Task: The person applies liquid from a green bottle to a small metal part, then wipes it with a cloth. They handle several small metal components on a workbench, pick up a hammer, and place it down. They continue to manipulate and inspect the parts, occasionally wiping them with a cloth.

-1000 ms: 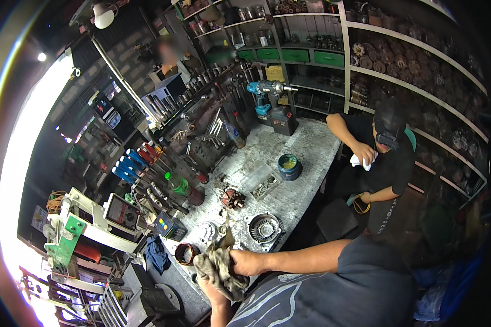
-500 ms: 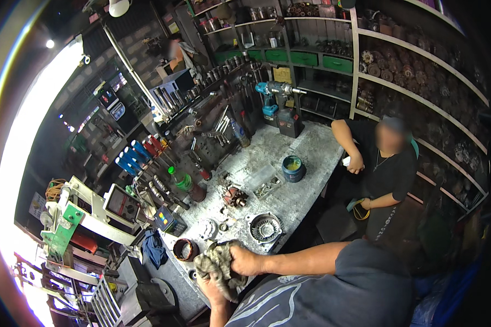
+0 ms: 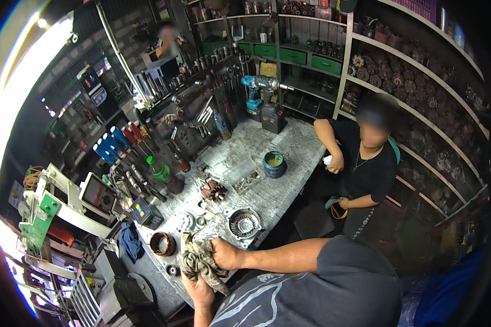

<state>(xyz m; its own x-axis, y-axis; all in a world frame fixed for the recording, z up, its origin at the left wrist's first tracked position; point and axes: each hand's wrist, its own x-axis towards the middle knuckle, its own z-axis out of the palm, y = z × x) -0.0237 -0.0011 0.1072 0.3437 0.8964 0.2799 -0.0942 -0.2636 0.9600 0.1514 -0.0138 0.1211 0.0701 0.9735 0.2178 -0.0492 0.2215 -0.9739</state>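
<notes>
Low in front of me, my left hand (image 3: 199,291) and my right hand (image 3: 227,254) both grip a bunched, grimy patterned rag (image 3: 198,260). The left is below it, the right against its right side. Whether anything lies inside the folds is hidden. Just left of the rag stands a copper-wound ring (image 3: 162,243), with a small dark pulley-like part (image 3: 172,271) nearer me. Beyond the rag are a round finned metal housing (image 3: 244,223), a pale toothed metal disc (image 3: 184,221) and a copper-coloured rotor-like part (image 3: 213,189).
On the worktable (image 3: 303,147) are a tub of yellowish grease (image 3: 274,163), a clear tray of small parts (image 3: 246,182), a green-capped bottle (image 3: 163,173) and a cordless impact wrench (image 3: 271,106). A co-worker (image 3: 365,169) sits at the right. Tool racks and parts shelves (image 3: 414,98) surround the table.
The whole view has shifted, so the table and tools sit further left in the picture. Both hands still hold the rag, its folds slightly changed. The co-worker's head has tilted.
</notes>
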